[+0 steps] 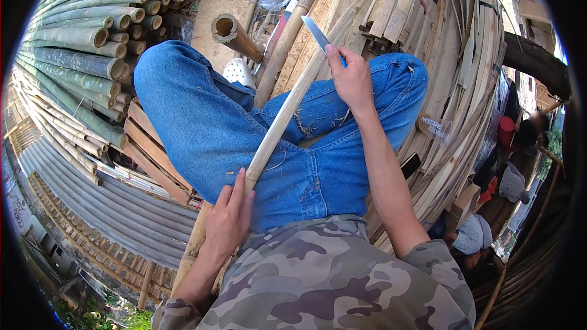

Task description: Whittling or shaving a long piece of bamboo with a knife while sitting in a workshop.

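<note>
A long pale bamboo strip (282,119) slants across my lap, from beside my waist up past my right knee. My left hand (229,211) is wrapped about its lower end, the thumb hidden under or behind it. In my right hand (353,79) is a knife (316,34) with a blue handle, its bright blade pointing up and to the left. The blade lies over or against the strip's upper part; whether it touches I cannot tell. Thin shavings cling to my jeans (202,125).
Stacked green bamboo poles (79,61) fill the far left. Several split bamboo slats (397,6) with a pink tie lie at the top right. A hollow bamboo stump (235,33) stands beyond my left knee. A phone (410,165) and a plastic cup (433,127) lie on the right. Another person's cap (474,232) shows at the lower right.
</note>
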The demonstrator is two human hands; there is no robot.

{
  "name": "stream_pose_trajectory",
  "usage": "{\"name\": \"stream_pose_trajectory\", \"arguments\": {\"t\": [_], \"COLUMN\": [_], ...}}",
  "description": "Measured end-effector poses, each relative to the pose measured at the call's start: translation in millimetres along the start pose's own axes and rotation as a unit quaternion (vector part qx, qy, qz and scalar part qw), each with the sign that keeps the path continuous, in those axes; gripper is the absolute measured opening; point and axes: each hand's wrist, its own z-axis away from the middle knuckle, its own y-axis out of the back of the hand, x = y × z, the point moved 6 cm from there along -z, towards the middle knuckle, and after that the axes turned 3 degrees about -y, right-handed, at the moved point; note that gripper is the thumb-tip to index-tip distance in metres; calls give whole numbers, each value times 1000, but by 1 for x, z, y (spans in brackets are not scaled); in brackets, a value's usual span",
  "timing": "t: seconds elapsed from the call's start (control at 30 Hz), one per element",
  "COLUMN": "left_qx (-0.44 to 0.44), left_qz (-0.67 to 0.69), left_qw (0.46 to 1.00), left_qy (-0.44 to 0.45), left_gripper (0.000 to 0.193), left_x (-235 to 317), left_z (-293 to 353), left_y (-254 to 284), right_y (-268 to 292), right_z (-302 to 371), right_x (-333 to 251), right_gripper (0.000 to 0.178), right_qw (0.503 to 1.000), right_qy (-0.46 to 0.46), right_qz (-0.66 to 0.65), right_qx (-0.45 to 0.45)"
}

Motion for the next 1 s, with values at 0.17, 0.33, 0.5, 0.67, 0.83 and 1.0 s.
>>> {"name": "stream_pose_trajectory", "arguments": {"t": [0.17, 0.33, 0.5, 0.67, 0.83, 1.0], "left_qx": [-22, -23, -17, -4, 6, 10], "left_qz": [27, 40, 44, 40, 46, 43], "left_qw": [999, 999, 999, 999, 999, 999], "left_qy": [19, 17, 20, 18, 16, 17], "left_gripper": [49, 48, 48, 47, 47, 48], "left_x": [-4, -4, -4, -3, -2, 0], "left_z": [-5, -7, -5, -4, -4, -4], "left_y": [-1, -2, -3, -4, -3, -3], "right_y": [-3, -3, -6, -31, -20, 8], "right_z": [9, 19, 42, 127, 127, 21], "right_x": [-7, -4, -3, -22, -28, -6], "right_gripper": [49, 49, 47, 38, 39, 45], "right_qw": [1000, 999, 999, 983, 984, 1000], "right_qy": [28, 30, 31, 0, -5, 29], "right_qz": [13, 21, 15, -44, -83, 6], "right_qx": [-6, -12, -35, -178, -159, -4]}}
